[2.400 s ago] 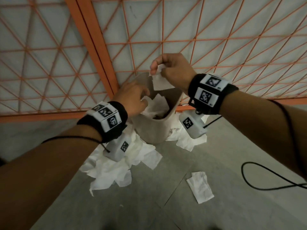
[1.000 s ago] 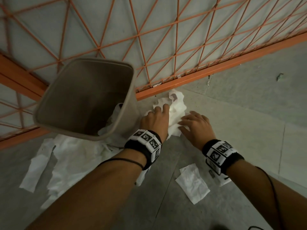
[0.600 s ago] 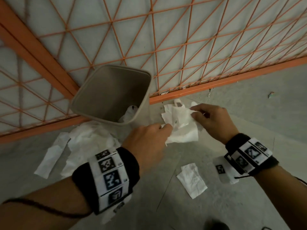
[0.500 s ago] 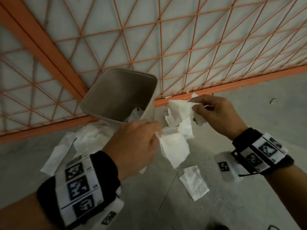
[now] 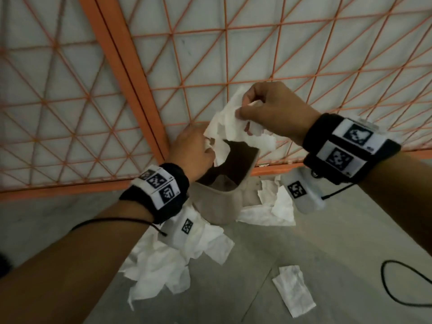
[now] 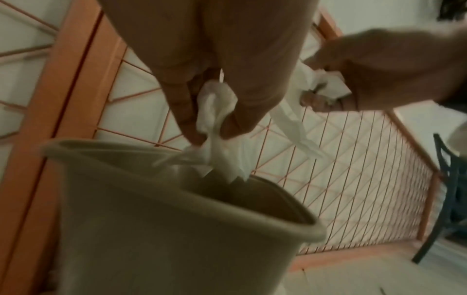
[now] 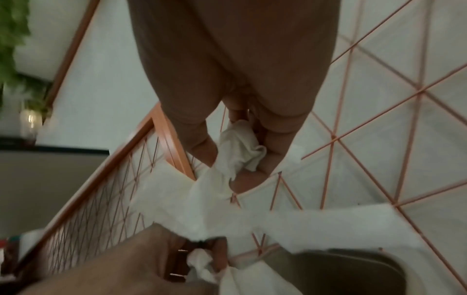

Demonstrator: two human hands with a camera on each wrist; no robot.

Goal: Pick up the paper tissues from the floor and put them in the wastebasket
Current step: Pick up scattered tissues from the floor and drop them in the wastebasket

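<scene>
A beige wastebasket (image 5: 222,206) (image 6: 177,229) (image 7: 353,273) stands on the floor by the orange mesh fence. Both hands hold white paper tissues (image 5: 230,127) (image 6: 217,123) (image 7: 237,153) over its open mouth. My left hand (image 5: 194,150) (image 6: 209,111) pinches the lower bunch just above the near rim. Higher up and to the right, my right hand (image 5: 266,113) (image 7: 240,151) pinches the upper end. More tissues lie on the floor: a pile (image 5: 170,260) left of the basket, some (image 5: 268,206) to its right, and one flat piece (image 5: 293,288) nearer me.
The orange-framed wire fence (image 5: 131,73) runs right behind the wastebasket, with a white wall behind it. A black cable (image 5: 397,291) loops on the grey floor at the right. A dark chair leg (image 6: 447,191) shows in the left wrist view.
Both hands gathered the tissues from the floor right of the basket, lifted them, and carried them left and up; they now hang over the wastebasket's mouth.
</scene>
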